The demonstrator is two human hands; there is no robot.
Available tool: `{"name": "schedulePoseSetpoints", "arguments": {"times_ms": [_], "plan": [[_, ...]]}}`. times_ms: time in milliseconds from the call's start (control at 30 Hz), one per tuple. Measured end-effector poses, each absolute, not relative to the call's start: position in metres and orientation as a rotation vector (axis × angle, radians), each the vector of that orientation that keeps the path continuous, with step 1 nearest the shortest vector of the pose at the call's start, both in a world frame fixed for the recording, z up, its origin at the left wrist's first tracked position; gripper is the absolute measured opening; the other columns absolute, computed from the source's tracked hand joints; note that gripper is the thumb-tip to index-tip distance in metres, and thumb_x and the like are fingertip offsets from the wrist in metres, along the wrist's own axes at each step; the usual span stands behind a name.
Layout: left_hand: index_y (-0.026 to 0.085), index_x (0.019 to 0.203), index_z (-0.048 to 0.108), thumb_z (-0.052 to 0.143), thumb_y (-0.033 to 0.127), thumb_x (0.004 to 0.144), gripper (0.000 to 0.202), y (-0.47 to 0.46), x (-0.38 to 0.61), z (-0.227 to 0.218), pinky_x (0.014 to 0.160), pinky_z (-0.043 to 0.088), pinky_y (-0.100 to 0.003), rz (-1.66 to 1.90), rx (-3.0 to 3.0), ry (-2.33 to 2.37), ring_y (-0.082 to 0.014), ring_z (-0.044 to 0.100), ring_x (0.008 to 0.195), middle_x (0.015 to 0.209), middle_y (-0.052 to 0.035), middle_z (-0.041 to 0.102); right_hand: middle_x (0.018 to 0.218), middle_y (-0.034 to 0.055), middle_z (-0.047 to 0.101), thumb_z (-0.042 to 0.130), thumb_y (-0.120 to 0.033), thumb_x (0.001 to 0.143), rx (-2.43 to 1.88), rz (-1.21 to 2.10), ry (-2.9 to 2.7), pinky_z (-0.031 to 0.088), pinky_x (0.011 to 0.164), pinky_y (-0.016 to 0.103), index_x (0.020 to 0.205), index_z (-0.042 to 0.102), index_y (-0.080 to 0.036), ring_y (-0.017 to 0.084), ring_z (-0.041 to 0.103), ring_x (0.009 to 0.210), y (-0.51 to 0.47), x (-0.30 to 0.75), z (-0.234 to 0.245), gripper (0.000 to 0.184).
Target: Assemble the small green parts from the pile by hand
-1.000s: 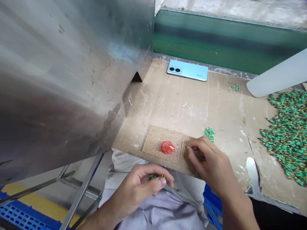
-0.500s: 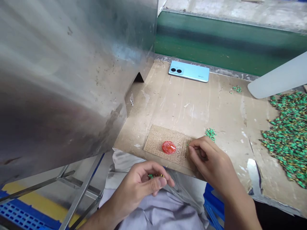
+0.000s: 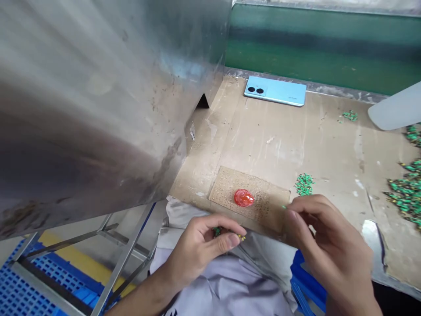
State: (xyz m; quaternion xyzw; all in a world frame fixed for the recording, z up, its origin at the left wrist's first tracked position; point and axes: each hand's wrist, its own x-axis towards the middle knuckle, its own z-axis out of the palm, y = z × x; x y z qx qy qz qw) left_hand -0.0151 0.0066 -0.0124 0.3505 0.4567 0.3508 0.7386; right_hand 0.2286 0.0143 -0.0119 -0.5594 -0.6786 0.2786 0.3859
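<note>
My left hand (image 3: 200,248) is curled over my lap, pinching a small bunch of green and yellow parts (image 3: 217,231) between thumb and fingers. My right hand (image 3: 324,237) hovers at the table's front edge with its fingertips pinched on one tiny green part (image 3: 284,206). Just left of it lies a perforated cardboard pad (image 3: 263,202) with a red blob (image 3: 244,198) on it. A small cluster of green parts (image 3: 304,184) sits just beyond my right hand.
A big sheet-metal housing (image 3: 98,96) fills the left. A light blue phone (image 3: 275,91) lies at the back of the cardboard-covered table (image 3: 329,145). A large heap of green parts (image 3: 406,188) is at the right, a white tube (image 3: 394,112) above it, a green belt (image 3: 312,48) behind.
The view has swung left. My right hand has drawn back from the perforated pad toward the table's front edge, still pinching. My left hand has hardly moved.
</note>
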Motion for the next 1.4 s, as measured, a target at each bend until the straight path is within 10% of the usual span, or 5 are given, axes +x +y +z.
{"name": "schedulePoseSetpoints", "arguments": {"times_ms": [500, 1400], "plan": [[0.024, 0.09, 0.082, 0.098, 0.015, 0.073, 0.026, -0.005, -0.004, -0.005, 0.063, 0.059, -0.017, 1.089, 1.052, 1.209, -0.0128, 0.078, 0.066, 0.076, 0.0038, 0.083, 0.087, 0.001, 0.067, 0.057, -0.002, 0.096, -1.126, 0.943, -1.635, 0.057, 0.066, 0.025, 0.106, 0.06, -0.025, 0.015, 0.067, 0.077, -0.018, 0.172, -0.011, 0.025], [0.022, 0.092, 0.084, 0.089, 0.01, 0.084, 0.015, -0.003, -0.007, -0.006, 0.068, 0.06, -0.023, 1.122, 1.298, 1.055, -0.0162, 0.078, 0.074, 0.084, -0.002, 0.084, 0.081, -0.0009, 0.065, 0.063, -0.02, 0.103, -1.172, 1.324, -1.528, 0.055, 0.064, 0.024, 0.094, 0.062, -0.026, 0.014, 0.063, 0.073, -0.01, 0.182, 0.003, 0.011]]}}
